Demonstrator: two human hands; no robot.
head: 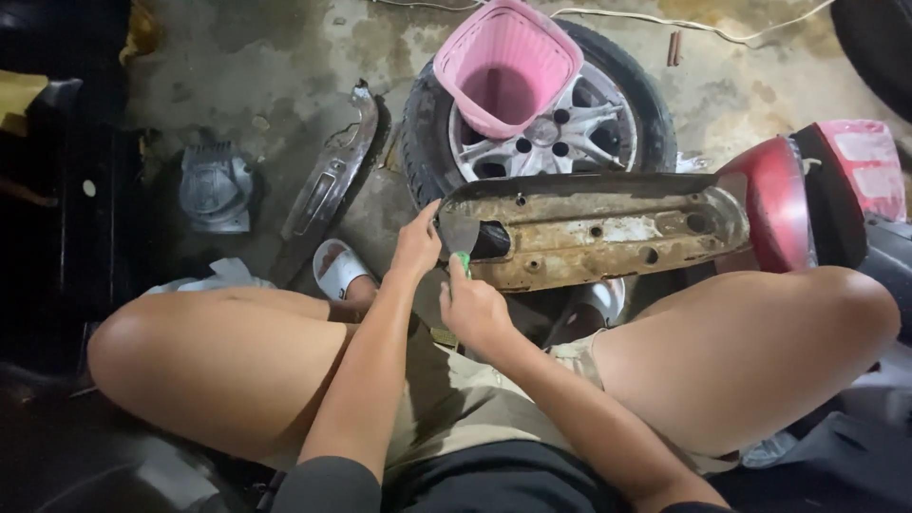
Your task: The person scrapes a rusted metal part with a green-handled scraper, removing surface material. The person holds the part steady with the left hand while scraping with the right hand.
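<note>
Rusty panel [598, 233]: a long, dirty vehicle cover lying across the middle of the frame, its long axis running left to right and tilting slightly upward toward the right; its rounded left end points at the hands.
Left hand [418, 242]: fingers extended and loosely open, the tips touching the panel's left end near its upper edge; it grips nothing.
Right hand [472, 306]: closed around a small green-handled tool [463, 261], whose tip points up at the panel's lower left edge.
Panel and hands: the panel lies just right of and above both hands, in front of the bare knees.
Wheel [570, 123]: a tyre with a silver rim, flat on the floor behind the panel, partly hidden by it.
Pink basket [508, 62]: standing tilted on the wheel, at the upper centre.
Red body part [774, 204]: at the panel's right end.
Curved trim strip [332, 180]: on the floor at the left.
Grey cover [217, 187]: further left.
White sandal [337, 269]: below the trim strip.
</note>
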